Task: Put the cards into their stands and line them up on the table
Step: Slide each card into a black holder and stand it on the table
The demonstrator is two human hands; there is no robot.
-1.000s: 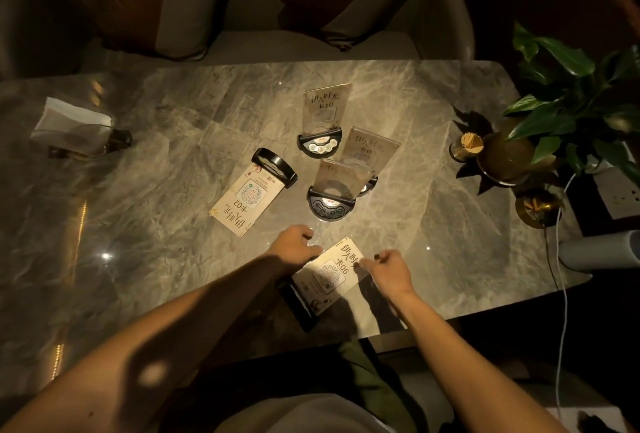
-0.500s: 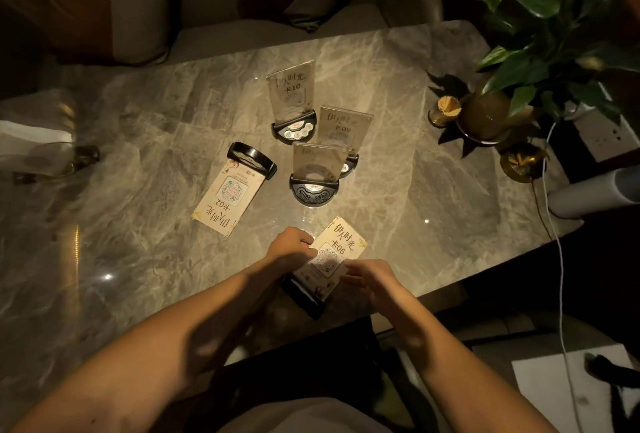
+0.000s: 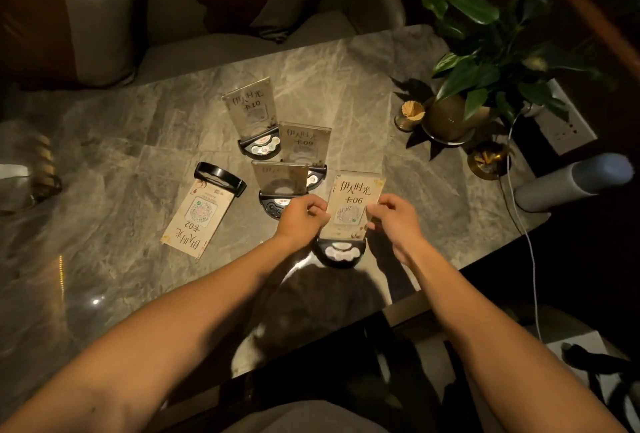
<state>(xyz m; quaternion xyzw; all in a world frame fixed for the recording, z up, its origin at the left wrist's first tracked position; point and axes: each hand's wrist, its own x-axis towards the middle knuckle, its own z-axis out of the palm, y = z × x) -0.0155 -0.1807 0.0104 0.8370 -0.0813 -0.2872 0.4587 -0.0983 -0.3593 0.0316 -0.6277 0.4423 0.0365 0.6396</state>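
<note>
A cream card marked 06 (image 3: 354,202) stands upright in its black stand (image 3: 340,252) near the table's front edge. My left hand (image 3: 302,218) pinches the card's left edge and my right hand (image 3: 394,218) pinches its right edge. Behind it stand three upright cards in black stands: card 10 (image 3: 250,108), card 09 (image 3: 304,142) and a third one (image 3: 280,178) whose print I cannot read. Card 02 (image 3: 196,217) lies flat on the marble table (image 3: 114,142), its top end against a black stand (image 3: 220,178) that lies on its side.
A potted plant (image 3: 485,62) in a round pot, a small toothpick holder (image 3: 411,115) and a brass dish (image 3: 489,159) crowd the right end. A white cable (image 3: 526,245) hangs off the right edge. A tissue holder (image 3: 24,183) sits far left. A cushioned sofa (image 3: 207,24) lies beyond.
Card 06 lay flat at the front edge with both hands on it. Now it stands upright in its stand, farther right, and both hands grip its side edges.
</note>
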